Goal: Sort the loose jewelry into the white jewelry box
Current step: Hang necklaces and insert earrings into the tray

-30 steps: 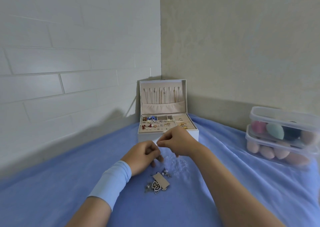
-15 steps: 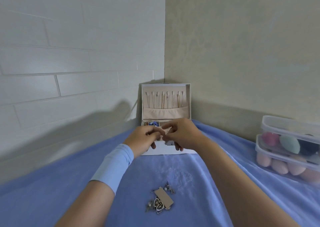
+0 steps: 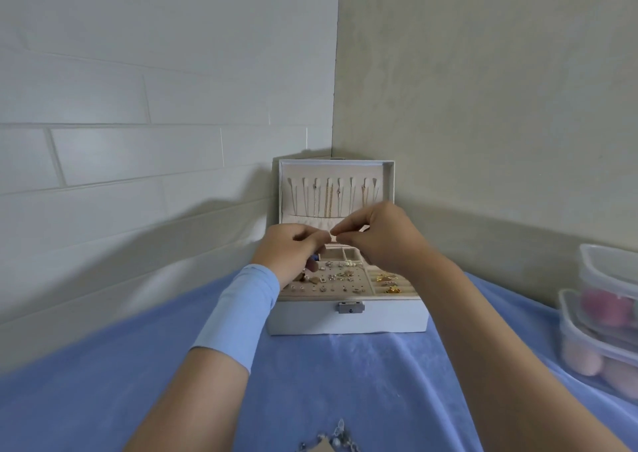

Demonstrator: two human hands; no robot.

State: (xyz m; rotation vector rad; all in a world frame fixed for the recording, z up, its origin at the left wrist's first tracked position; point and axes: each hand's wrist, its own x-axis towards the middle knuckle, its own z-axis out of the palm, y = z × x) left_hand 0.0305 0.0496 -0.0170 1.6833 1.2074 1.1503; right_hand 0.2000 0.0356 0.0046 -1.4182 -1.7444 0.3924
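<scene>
The white jewelry box (image 3: pixel 345 320) lies open and already well filled. Above it the left hand (image 3: pixel 293 248) and right hand (image 3: pixel 379 239) meet, both pinching a small piece (image 3: pixel 333 236) (too tiny to name). A heap of loose jewelry (image 3: pixel 333 442) waits on the blue cloth (image 3: pixel 103 400) — sorting looks well along, not finished.

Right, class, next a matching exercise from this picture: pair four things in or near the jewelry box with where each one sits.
Things
1. necklaces
2. loose jewelry pile
3. clear containers
4. gold pieces

Places
A. on the blue cloth, at the bottom edge of the view
B. in the right-hand tray section of the white jewelry box
C. stacked at the right edge of the view
D. hanging inside the raised lid

Pairs: 1-D, 2-A, 3-C, 4-B
</scene>
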